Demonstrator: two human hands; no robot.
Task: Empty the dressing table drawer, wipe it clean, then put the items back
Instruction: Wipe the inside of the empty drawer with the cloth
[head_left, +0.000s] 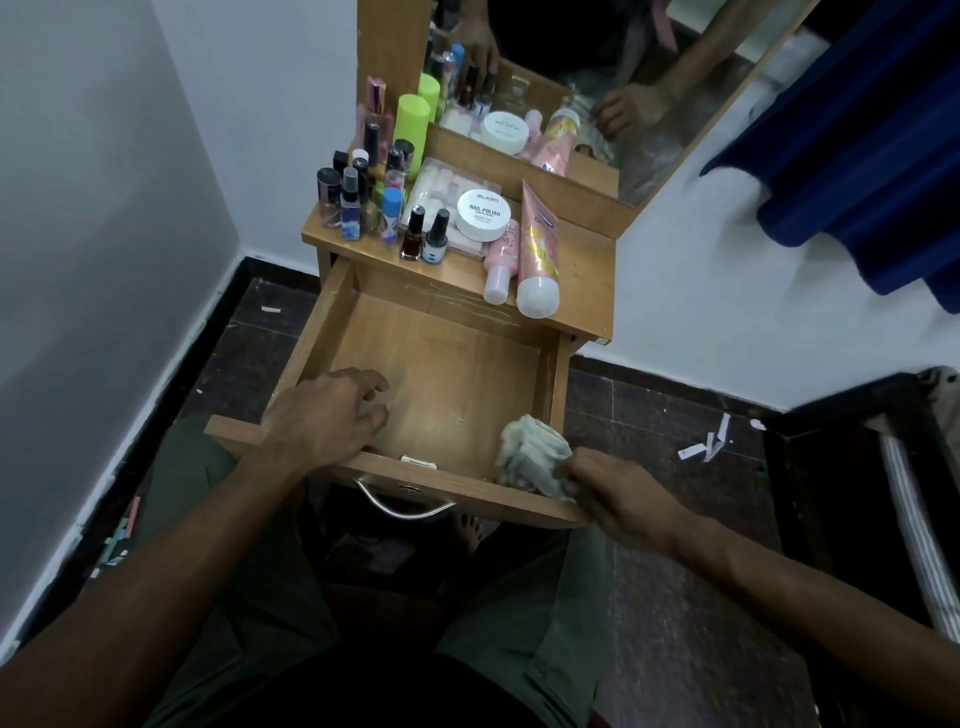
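The wooden drawer (452, 374) of the dressing table is pulled out and its bottom is bare. My left hand (327, 415) rests over the drawer's front left edge, fingers loosely curled and holding nothing. My right hand (618, 493) grips a crumpled pale cloth (532, 454) at the drawer's front right corner. On the table top (582, 270) stand several nail polish bottles (413, 234), a white nail polish remover tub (483, 215), a small pink bottle (501, 262) and a pink tube (537, 254) lying down.
A mirror (597, 67) rises behind the table top. The drawer's metal handle (402, 506) faces my knees. Paper scraps (706, 447) lie on the dark floor at right. A dark frame (857, 467) and a blue curtain (857, 130) stand to the right, with a white wall on the left.
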